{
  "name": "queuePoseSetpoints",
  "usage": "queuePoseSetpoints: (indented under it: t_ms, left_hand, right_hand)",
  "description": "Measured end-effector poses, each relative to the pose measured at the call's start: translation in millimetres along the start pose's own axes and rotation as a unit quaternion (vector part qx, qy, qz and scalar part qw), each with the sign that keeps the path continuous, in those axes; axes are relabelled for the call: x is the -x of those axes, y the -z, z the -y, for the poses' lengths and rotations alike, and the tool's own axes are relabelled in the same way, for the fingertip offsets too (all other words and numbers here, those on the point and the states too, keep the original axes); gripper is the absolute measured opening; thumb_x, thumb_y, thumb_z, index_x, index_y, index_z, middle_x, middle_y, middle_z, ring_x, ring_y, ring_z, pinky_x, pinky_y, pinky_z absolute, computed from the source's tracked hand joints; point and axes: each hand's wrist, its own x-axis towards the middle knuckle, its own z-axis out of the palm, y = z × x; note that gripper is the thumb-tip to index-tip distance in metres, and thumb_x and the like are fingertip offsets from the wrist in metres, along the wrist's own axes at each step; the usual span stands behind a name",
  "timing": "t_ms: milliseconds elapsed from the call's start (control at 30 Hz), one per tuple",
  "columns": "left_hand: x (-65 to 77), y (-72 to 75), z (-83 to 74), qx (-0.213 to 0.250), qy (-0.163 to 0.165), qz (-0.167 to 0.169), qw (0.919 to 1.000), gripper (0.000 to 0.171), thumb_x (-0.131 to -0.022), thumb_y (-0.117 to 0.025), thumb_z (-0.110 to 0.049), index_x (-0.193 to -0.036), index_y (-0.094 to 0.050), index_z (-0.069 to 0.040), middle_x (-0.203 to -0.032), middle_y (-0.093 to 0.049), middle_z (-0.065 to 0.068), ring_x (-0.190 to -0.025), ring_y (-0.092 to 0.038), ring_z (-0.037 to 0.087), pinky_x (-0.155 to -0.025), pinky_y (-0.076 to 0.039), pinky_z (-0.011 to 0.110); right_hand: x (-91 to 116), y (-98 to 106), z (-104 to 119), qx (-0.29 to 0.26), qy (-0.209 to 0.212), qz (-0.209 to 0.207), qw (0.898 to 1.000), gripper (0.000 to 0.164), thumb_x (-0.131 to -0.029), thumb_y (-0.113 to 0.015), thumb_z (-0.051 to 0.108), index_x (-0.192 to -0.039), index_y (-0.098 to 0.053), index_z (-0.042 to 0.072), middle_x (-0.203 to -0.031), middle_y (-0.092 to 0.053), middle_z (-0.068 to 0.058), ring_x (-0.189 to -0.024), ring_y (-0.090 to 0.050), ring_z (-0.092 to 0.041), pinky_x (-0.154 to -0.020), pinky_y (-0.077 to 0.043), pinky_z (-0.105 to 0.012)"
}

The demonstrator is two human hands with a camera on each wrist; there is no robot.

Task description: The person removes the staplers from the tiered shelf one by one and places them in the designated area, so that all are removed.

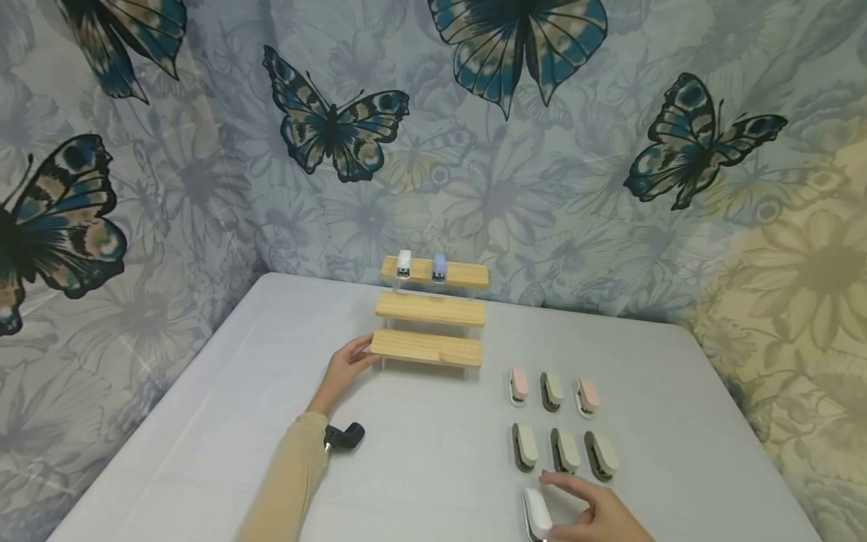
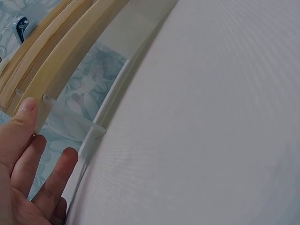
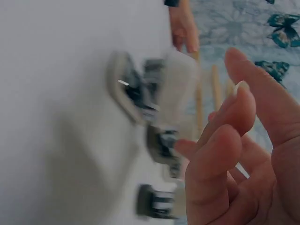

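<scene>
A three-tier wooden display shelf point(image 1: 427, 350) stands toward the back of the table. My left hand point(image 1: 347, 369) holds the left end of its lowest board; in the left wrist view the thumb point(image 2: 29, 105) presses on the board and the other fingers are at or below its edge. A white mini stapler point(image 1: 538, 513) lies near the front of the table. Around it my right hand point(image 1: 589, 512) is spread, index finger past its far end and thumb close to its near end. The right wrist view shows this stapler point(image 3: 178, 86) blurred, apart from the spread fingers.
On the top board sit a white stapler point(image 1: 404, 263) and a blue stapler point(image 1: 439, 267). Beyond the right hand, two rows of staplers lie on the table: pink point(image 1: 518, 385) and grey-green point(image 1: 564, 450) ones. A butterfly-printed backdrop point(image 1: 501, 188) borders the table.
</scene>
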Motion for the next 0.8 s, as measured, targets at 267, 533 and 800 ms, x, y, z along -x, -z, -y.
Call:
queuePoseSetpoints:
  t_ms: [267,533,800]
  left_hand:
    - [1.0,-1.8,-0.7,0.004,-0.005,-0.005,1.0,0.052,-0.079,-0.069,-0.018,-0.125,-0.05,-0.003,-0.126,-0.049,0.011,-0.1,-0.055,0.028,-0.084,-0.046,0.035]
    - [-2.0,-1.8,3.2,0.0,0.012,0.003,0.9999,0.055,-0.078,-0.07,-0.026,-0.125,-0.05,-0.005,-0.128,-0.048,0.01,-0.103,-0.054,0.026,-0.087,-0.044,0.034]
    - [-3.7,0.5,6.2,-0.005,0.007,-0.004,1.0,0.056,-0.078,-0.07,-0.026,-0.126,-0.049,-0.005,-0.128,-0.048,0.009,-0.103,-0.054,0.026,-0.087,-0.044,0.036]
  right_hand:
    - [-28,36,44,0.061,0.158,-0.025,0.985,0.053,-0.085,-0.059,0.003,-0.134,-0.037,-0.001,-0.047,-0.053,-0.008,-0.035,-0.048,-0.022,-0.034,-0.043,-0.032]
    - [-79,51,77,0.066,0.187,-0.048,0.979,0.054,-0.087,-0.058,0.004,-0.135,-0.034,-0.001,-0.078,-0.061,-0.007,-0.042,-0.051,-0.022,-0.049,-0.049,-0.031]
    - [-127,59,109,0.039,0.163,-0.087,0.982,0.057,-0.086,-0.063,0.017,-0.136,-0.037,0.009,-0.136,-0.037,-0.013,-0.051,-0.054,-0.026,-0.05,-0.05,-0.037]
